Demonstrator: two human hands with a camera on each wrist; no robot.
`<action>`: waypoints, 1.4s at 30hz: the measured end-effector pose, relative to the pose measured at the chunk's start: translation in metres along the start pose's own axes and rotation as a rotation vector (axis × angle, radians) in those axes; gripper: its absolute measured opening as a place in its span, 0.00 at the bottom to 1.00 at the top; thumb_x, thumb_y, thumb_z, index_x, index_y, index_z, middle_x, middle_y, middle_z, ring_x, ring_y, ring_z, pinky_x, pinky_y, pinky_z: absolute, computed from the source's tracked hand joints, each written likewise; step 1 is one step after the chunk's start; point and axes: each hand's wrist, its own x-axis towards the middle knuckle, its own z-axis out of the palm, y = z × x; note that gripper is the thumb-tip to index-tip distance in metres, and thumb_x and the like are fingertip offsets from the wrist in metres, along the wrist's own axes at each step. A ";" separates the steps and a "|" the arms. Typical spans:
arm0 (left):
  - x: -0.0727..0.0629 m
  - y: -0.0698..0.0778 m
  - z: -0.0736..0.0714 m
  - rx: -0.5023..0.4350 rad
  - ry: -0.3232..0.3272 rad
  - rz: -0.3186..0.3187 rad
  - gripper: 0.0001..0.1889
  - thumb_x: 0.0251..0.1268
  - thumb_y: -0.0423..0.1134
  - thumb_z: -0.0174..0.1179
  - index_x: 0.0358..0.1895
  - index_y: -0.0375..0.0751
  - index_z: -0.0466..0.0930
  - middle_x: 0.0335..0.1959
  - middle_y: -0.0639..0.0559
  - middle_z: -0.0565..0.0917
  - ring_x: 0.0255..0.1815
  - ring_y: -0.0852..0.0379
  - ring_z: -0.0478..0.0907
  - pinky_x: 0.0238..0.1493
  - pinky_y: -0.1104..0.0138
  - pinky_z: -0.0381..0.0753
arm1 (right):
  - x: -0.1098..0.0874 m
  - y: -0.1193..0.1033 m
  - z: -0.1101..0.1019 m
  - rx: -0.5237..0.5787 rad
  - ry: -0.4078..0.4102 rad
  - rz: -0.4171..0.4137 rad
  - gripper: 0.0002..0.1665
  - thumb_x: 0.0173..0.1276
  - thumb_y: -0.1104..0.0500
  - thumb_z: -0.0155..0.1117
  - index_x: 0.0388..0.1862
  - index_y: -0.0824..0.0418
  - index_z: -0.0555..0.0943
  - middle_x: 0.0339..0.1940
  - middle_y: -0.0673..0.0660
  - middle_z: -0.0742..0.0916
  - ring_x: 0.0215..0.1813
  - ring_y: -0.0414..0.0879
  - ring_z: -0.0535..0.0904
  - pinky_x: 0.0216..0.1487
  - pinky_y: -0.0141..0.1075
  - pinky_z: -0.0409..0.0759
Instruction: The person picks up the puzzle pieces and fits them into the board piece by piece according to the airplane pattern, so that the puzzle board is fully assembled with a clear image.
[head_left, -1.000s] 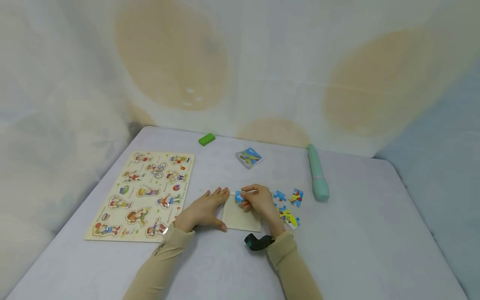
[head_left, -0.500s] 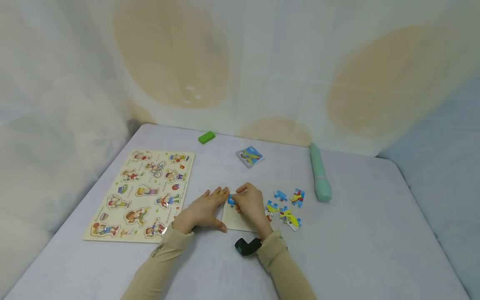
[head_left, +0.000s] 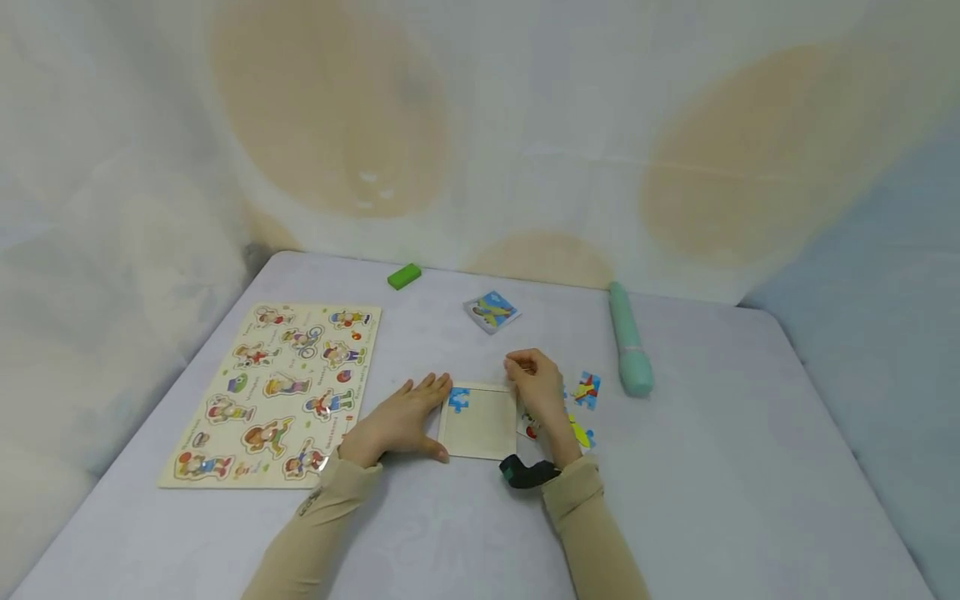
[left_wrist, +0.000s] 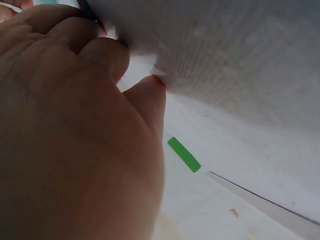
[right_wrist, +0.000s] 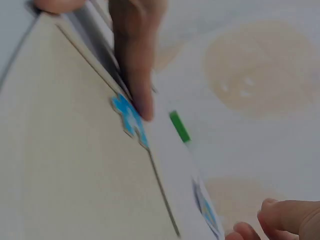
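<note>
A small wooden puzzle tray (head_left: pixel 480 429) lies on the table, with a blue jigsaw piece (head_left: pixel 458 399) in its far left corner; the right wrist view also has this blue piece (right_wrist: pixel 129 117). My left hand (head_left: pixel 401 421) rests spread at the tray's left edge, fingertips by the corner with the piece. Beyond the tray's right edge is my right hand (head_left: pixel 543 400), its fingers loosely bent and nothing visible in them. It partly hides several loose jigsaw pieces, among them a red-and-blue one (head_left: pixel 587 390) and a yellow one (head_left: pixel 580 432).
A large picture board (head_left: pixel 273 396) with sports figures lies at the left. Toward the back are a green block (head_left: pixel 404 277) and a small packet with an airplane picture (head_left: pixel 492 312). A folded mint-green umbrella-like object (head_left: pixel 631 342) lies right of the loose pieces.
My right hand set the blue jigsaw piece into the tray's far left corner, let go, and moved right toward the loose pieces. My left hand stayed at the tray's left edge.
</note>
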 end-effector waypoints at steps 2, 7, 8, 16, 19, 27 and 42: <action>-0.001 -0.001 0.000 0.000 -0.005 0.001 0.58 0.42 0.53 0.76 0.75 0.35 0.53 0.79 0.43 0.52 0.80 0.43 0.45 0.79 0.46 0.42 | 0.003 0.005 -0.016 0.035 0.052 0.021 0.14 0.70 0.57 0.61 0.50 0.62 0.81 0.44 0.61 0.86 0.37 0.44 0.81 0.34 0.28 0.80; -0.002 -0.003 0.000 0.006 -0.016 -0.004 0.58 0.43 0.53 0.76 0.75 0.34 0.52 0.79 0.43 0.51 0.80 0.43 0.45 0.79 0.46 0.41 | 0.005 0.020 -0.049 0.020 0.084 0.091 0.17 0.69 0.60 0.62 0.55 0.62 0.78 0.53 0.61 0.84 0.50 0.50 0.80 0.46 0.30 0.80; -0.002 -0.003 0.000 0.005 -0.016 -0.006 0.58 0.43 0.53 0.76 0.75 0.34 0.52 0.79 0.43 0.52 0.80 0.43 0.45 0.79 0.46 0.42 | 0.005 0.023 -0.053 -0.004 0.074 0.099 0.18 0.68 0.60 0.63 0.56 0.62 0.77 0.54 0.61 0.83 0.52 0.50 0.79 0.49 0.31 0.80; -0.003 -0.002 -0.002 -0.002 -0.007 -0.009 0.58 0.42 0.53 0.76 0.76 0.35 0.53 0.79 0.43 0.52 0.80 0.43 0.45 0.79 0.47 0.42 | 0.000 0.025 -0.064 -0.206 -0.015 0.100 0.25 0.59 0.67 0.69 0.57 0.63 0.78 0.52 0.64 0.83 0.54 0.56 0.80 0.58 0.46 0.79; -0.003 -0.002 -0.001 0.000 -0.005 -0.008 0.58 0.42 0.53 0.76 0.76 0.35 0.52 0.79 0.43 0.52 0.80 0.44 0.45 0.79 0.47 0.42 | -0.001 0.022 -0.062 -0.274 -0.035 0.086 0.28 0.56 0.69 0.70 0.58 0.62 0.78 0.51 0.62 0.83 0.53 0.54 0.79 0.56 0.45 0.80; -0.003 -0.001 -0.001 0.006 -0.003 -0.006 0.58 0.42 0.53 0.76 0.76 0.36 0.52 0.79 0.44 0.52 0.80 0.45 0.45 0.79 0.47 0.42 | 0.000 0.022 -0.059 -0.327 -0.078 0.022 0.25 0.58 0.70 0.67 0.55 0.59 0.80 0.51 0.62 0.84 0.48 0.53 0.78 0.49 0.42 0.80; 0.000 -0.003 0.002 0.023 -0.007 -0.009 0.59 0.43 0.55 0.75 0.76 0.38 0.51 0.79 0.45 0.51 0.81 0.46 0.44 0.79 0.48 0.42 | -0.004 0.007 -0.025 -0.024 -0.284 -0.017 0.17 0.74 0.62 0.54 0.58 0.67 0.75 0.29 0.60 0.87 0.23 0.40 0.75 0.23 0.25 0.72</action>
